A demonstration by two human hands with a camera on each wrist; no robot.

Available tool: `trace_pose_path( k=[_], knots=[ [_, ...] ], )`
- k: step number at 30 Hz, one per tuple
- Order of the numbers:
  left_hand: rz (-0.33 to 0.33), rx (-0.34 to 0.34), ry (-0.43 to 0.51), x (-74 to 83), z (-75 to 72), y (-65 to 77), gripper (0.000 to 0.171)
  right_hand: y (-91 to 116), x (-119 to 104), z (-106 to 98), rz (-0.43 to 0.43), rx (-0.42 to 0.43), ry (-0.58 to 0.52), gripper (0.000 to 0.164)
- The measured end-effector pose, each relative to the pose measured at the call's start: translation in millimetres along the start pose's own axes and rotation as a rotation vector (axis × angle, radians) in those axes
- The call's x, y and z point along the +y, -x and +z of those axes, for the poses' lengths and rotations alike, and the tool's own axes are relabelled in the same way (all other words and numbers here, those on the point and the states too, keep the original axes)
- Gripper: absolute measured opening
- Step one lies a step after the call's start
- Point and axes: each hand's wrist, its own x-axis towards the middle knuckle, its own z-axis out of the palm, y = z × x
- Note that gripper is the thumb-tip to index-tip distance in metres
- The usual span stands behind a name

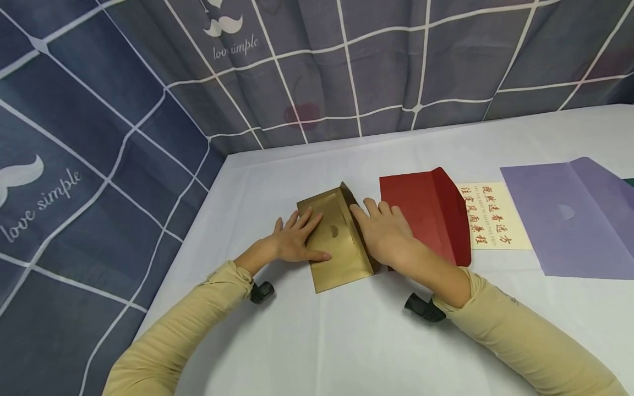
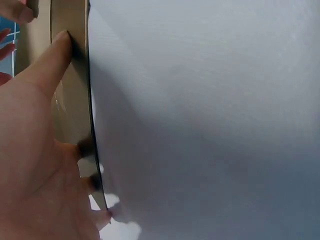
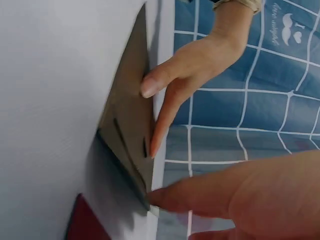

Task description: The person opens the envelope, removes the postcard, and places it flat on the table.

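A gold envelope (image 1: 342, 242) lies on the white-covered table in the head view, its flap raised along the right side. My left hand (image 1: 293, 242) rests on it with spread fingers, the thumb pointing across its front. On the flap side is my right hand (image 1: 388, 231), its fingertips touching the flap edge near the far end. The right wrist view shows a fingertip of the right hand (image 3: 200, 192) against the corner of the gold envelope (image 3: 132, 100). In the left wrist view, the left hand (image 2: 40, 135) lies along the envelope's edge.
Right of the gold envelope lies a red envelope (image 1: 408, 206) with its flap unfolded. Past it are a cream card (image 1: 500, 217) with red lettering and a purple envelope (image 1: 559, 220). A dark green edge (image 1: 629, 181) shows at far right. Checked curtains hang behind and left.
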Motion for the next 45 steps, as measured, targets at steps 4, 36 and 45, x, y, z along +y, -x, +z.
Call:
trace_pose_path(
  k=[4, 36, 45],
  knots=[
    [0.010, 0.014, 0.005, -1.2, 0.3, 1.0, 0.101, -2, -1, 2, -0.009, 0.008, 0.068, 0.049],
    [0.048, 0.072, 0.156, -2.7, 5.3, 8.5, 0.108, -59, 12, -4, 0.210, -0.575, -0.839, 0.034],
    [0.022, 0.039, 0.135, -3.2, 4.5, 9.6, 0.101, -55, 7, 5, 0.134, -0.406, -0.881, 0.023]
  ],
)
